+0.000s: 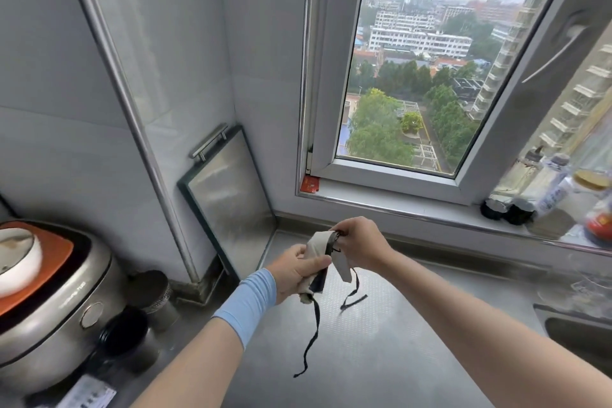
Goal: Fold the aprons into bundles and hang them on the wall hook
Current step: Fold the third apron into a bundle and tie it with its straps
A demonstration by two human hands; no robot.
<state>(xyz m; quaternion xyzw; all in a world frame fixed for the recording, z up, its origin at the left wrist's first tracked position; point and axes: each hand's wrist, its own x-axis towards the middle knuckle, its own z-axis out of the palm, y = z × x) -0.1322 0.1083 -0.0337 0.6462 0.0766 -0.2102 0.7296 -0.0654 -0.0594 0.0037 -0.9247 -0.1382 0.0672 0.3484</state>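
Both hands are on the apron bundle [318, 250] above the steel counter [381, 341]: left hand [298, 272] wrapped round its lower end, right hand [359, 243] pinching the top, black straps [314, 334] dangling loose

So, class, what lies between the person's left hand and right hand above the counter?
The folded apron bundle: the left hand grips its lower end, the right hand pinches the top, black straps dangling below. The head view shows it.

No legible text for you to log: print on cooker [71, 296], bottle [552, 190] label and sheet [86, 393] all too blurred.
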